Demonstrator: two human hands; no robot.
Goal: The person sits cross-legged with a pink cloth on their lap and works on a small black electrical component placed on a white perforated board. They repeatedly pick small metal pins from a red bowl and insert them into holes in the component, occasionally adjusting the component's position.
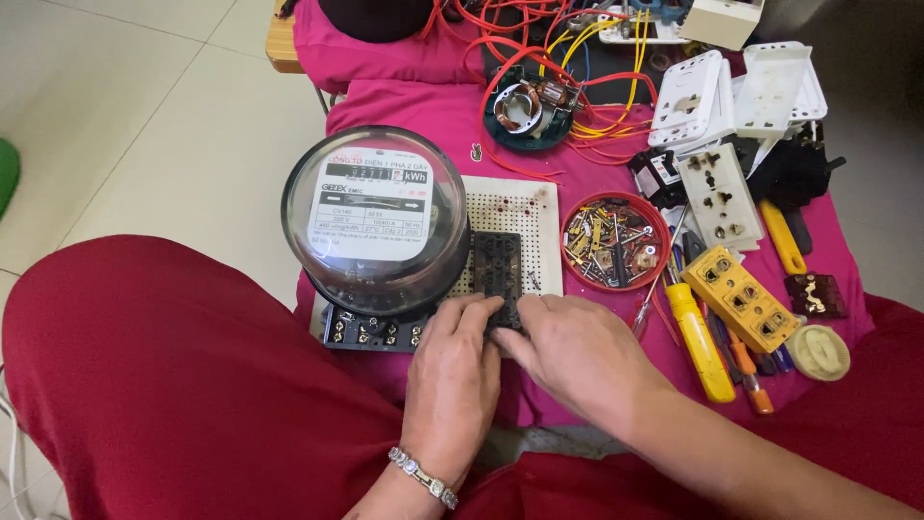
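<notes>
1. Centrally, two bare hands were seen meeting over one black ribbed plastic terminal cover [498, 268], which lay on one white perforated mounting board [525, 207] on the pink cloth-covered table [414, 106].
2. The left hand [452, 371], wearing one silver link bracelet [423, 477], was laid with its fingers pressed together against the near edge of the black cover.
3. The right hand [577, 356] was placed just beside it, fingertips curled onto the same edge; whether the cover was pinched could not be told.
4. One round electricity meter with a clear glass dome and black base [377, 221] was stood on the board, touching the cover's left side.
5. One red round plastic dish of screws and metal contacts [616, 241] was set just right of the board.
6. Two yellow-handled screwdrivers [701, 342] were counted near the dish, beside one yellow rectangular multi-socket block [741, 299].
7. One round cream plastic fitting [818, 351] was lying near the yellow block.
8. One white socket face plate with brass contacts [720, 197] was lying further back, well apart from the hands.
</notes>
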